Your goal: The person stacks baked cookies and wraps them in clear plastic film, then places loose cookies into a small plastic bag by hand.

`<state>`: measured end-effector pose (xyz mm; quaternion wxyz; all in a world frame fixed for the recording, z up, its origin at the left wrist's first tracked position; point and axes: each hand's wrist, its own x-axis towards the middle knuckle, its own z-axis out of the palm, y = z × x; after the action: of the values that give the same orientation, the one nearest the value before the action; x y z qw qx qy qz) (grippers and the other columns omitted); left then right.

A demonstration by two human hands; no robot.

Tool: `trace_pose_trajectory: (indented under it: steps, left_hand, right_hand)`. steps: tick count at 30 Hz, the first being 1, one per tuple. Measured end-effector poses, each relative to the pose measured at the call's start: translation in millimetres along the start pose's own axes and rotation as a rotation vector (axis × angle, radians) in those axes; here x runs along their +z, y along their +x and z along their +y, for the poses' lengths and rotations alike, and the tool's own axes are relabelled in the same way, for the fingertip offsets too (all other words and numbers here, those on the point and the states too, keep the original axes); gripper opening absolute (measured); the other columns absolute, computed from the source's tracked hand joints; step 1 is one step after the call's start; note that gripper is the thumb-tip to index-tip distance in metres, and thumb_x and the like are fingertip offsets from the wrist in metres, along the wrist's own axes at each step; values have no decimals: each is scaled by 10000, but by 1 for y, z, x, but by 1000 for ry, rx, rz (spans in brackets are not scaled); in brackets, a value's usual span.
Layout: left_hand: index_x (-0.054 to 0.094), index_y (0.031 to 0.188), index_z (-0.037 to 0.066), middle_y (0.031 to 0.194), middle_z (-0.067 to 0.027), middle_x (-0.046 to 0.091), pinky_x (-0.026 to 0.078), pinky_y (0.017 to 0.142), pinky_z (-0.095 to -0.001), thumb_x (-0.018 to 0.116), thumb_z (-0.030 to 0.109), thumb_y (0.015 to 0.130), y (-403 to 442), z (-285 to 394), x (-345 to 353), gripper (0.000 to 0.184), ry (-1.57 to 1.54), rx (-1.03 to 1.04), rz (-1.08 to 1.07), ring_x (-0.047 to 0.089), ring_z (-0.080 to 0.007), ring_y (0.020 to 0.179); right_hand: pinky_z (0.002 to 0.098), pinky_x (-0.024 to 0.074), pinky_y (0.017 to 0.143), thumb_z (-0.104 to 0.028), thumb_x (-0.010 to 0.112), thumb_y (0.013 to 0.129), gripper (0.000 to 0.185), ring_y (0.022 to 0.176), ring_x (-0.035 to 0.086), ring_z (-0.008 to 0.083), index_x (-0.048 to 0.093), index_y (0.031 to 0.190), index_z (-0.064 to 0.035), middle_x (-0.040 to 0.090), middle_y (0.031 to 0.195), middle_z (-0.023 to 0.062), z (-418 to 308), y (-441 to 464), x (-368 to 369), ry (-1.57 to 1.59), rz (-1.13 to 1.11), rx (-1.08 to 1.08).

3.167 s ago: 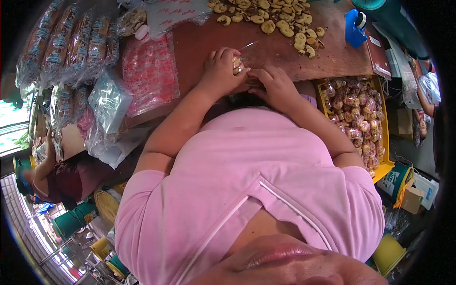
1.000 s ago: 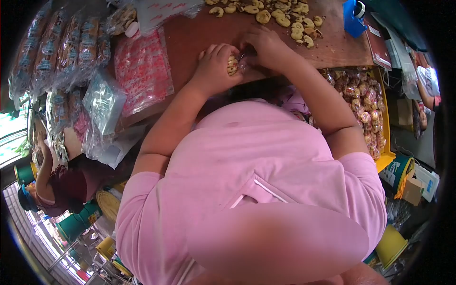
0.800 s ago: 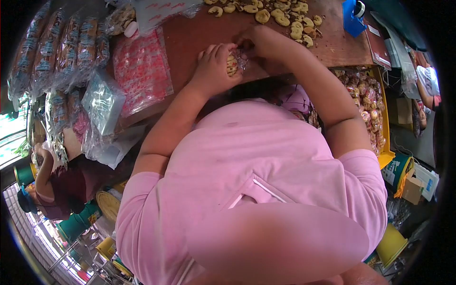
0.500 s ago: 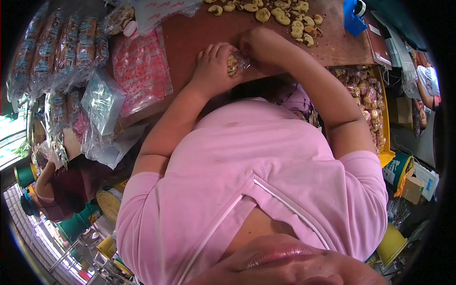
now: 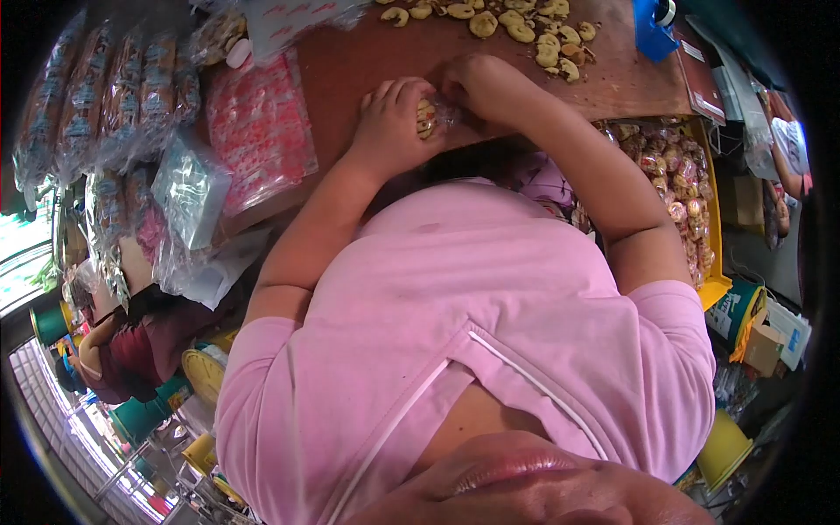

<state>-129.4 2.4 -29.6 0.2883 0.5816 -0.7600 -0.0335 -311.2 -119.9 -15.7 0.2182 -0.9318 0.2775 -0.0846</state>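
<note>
My left hand point(image 5: 398, 121) is wrapped around a small clear plastic bag of cookies point(image 5: 425, 119), held close to the table's near edge. Pale yellow cookies show through the film between my fingers. Bent at the wrist, my right hand point(image 5: 486, 86) is closed at the loose end of the bag, and its fingertips are partly hidden. Beyond my hands, loose curved cookies point(image 5: 519, 31) lie scattered with crumbs on the brown table point(image 5: 350, 57).
Pink-printed plastic bags point(image 5: 258, 131) lie left of my hands, beside long wrapped packs point(image 5: 122, 87). A blue tape dispenser point(image 5: 652, 33) stands at the far right. A yellow crate point(image 5: 713, 210) holds filled bags point(image 5: 678, 175) by my right elbow. Another person point(image 5: 131, 359) is at lower left.
My right hand has shifted very slightly at the bag's end; my left hand keeps its grip. The person at lower left has moved an arm.
</note>
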Motion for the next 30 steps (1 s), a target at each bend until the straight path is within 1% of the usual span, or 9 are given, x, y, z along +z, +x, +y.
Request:
trace_pose_trajectory:
  steps: [2, 5, 8, 14, 17, 20, 23, 26, 30]
  left_hand:
    - [564, 1185, 113, 1213, -83, 610, 411, 976, -499, 756, 297, 718, 1, 1, -1, 537, -7, -16, -19, 554, -302, 1173]
    - [571, 1174, 114, 1199, -76, 616, 416, 965, -496, 757, 303, 718, 1, 0, 1, 527, -13, -23, -34, 558, -297, 1159]
    - [577, 1161, 112, 1184, -69, 620, 424, 944, -493, 762, 316, 717, 3, 2, 0, 523, 2, -15, -53, 563, -292, 1139]
    - [607, 1111, 94, 1135, -76, 621, 446, 896, -484, 762, 366, 719, 13, 11, -11, 502, 123, 26, -122, 581, -287, 1075]
    - [620, 1091, 88, 1117, -85, 619, 451, 888, -478, 757, 386, 724, 20, 19, -19, 492, 201, 32, -175, 586, -289, 1049]
    - [619, 1098, 86, 1111, -91, 618, 456, 884, -477, 754, 390, 724, 21, 20, -18, 501, 218, 37, -208, 587, -295, 1050]
    - [607, 1128, 86, 1130, -96, 613, 458, 884, -478, 755, 381, 721, 15, 5, -11, 524, 165, 53, -175, 584, -303, 1071]
    - [591, 1155, 86, 1166, -103, 602, 455, 895, -485, 757, 371, 721, 9, -1, -5, 545, 111, 36, -145, 573, -312, 1102]
    - [577, 1219, 88, 1234, -108, 582, 443, 943, -490, 759, 349, 729, 5, 2, -3, 585, 73, -13, -93, 553, -320, 1158]
  right_hand:
    - [458, 516, 851, -131, 668, 815, 154, 954, 652, 368, 720, 933, -47, 688, 982, 159, -6, -13, 4, -25, 113, -46]
    - [457, 515, 855, -180, 603, 829, 229, 987, 648, 341, 731, 994, -85, 675, 1076, 137, -6, -28, 13, -294, 316, -279]
    - [445, 463, 917, -159, 586, 802, 198, 1072, 589, 302, 714, 928, -77, 622, 1103, 102, -11, -35, 15, -330, 274, -230]
    - [431, 471, 885, -152, 609, 793, 219, 1038, 572, 287, 730, 962, -82, 612, 1048, 87, -30, -46, 8, -333, 238, -152]
    - [430, 488, 875, -117, 622, 801, 197, 1018, 587, 295, 729, 958, -66, 629, 1074, 101, -42, -46, 7, -254, 230, -60]
    - [435, 505, 893, -81, 620, 820, 204, 1029, 604, 326, 713, 995, -35, 644, 1104, 127, -31, -38, 26, -239, 261, -70]
    - [426, 506, 931, -60, 598, 842, 283, 1055, 613, 357, 688, 1106, -13, 651, 1122, 156, -34, -38, 30, -40, 212, 54]
    - [451, 534, 880, -108, 551, 866, 272, 993, 639, 363, 691, 1083, -23, 648, 1009, 195, -37, -40, 37, -51, 284, 67]
    - [439, 540, 888, -120, 563, 866, 303, 1019, 634, 352, 685, 1123, -16, 636, 1059, 201, -38, -40, 40, -180, 224, 5]
